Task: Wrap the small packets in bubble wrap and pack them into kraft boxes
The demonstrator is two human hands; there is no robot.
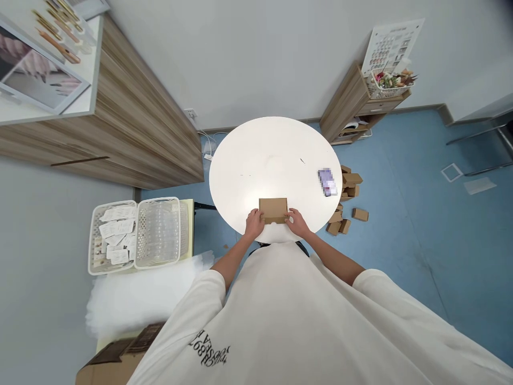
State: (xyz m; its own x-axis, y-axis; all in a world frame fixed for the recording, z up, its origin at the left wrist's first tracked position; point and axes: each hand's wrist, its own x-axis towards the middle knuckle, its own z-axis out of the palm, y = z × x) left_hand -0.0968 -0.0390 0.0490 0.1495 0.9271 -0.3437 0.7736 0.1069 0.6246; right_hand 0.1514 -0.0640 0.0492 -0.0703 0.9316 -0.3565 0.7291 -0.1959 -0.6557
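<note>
Held by its near corners, a box [273, 209] sits between my two hands: I have the left hand [254, 224] pinched narrowly on its left side and the right hand [296, 222] likewise on its right. On my feed, a carton [114, 369] fills the lower-left corner, with white film [136, 297] heaped above it. The box is at lower centre of the frame, lid down, on the near part of the white table [272, 141]. Left of frame, the left basket [92, 235] holds paper slips [120, 227]; the right basket [137, 235] touches it. A blurred purple item [326, 181] lies at the table's right, small boxes [350, 179] on the floor [393, 214] beyond. Farther off, a cabinet [136, 101] fills the upper left; a shelf [347, 101] stands upper right.
</note>
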